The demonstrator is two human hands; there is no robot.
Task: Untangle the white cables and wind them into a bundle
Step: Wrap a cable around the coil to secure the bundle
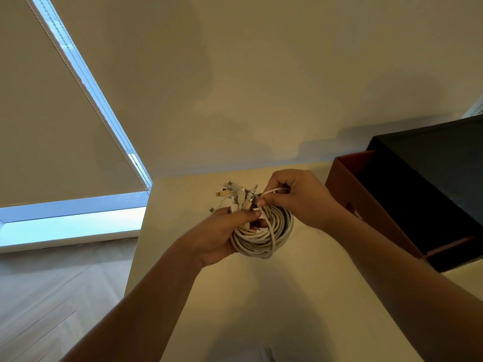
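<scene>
White cables [264, 232] sit wound into a tidy round coil, held up in the air above the pale table [261, 296], in the one view there is, from the head. The left hand [222, 233] grips the coil at its upper left, fingers curled round the gathered turns and the thumb laid across them. The plugs [234, 194] bristle out in a cluster just above it. The right hand [295, 198] is curled too, pinching one loose strand [274, 190] just beside the plugs; a strand also drops across the front of the coil and loops under its lower edge. No knots or stray tangles show, so the untangling looks finished and the winding nearly so. What seems left is to wrap this last strand round the turns and tuck its end so the bundle holds. A dark open box [386, 205] stands near on the right, apart from the hands.
</scene>
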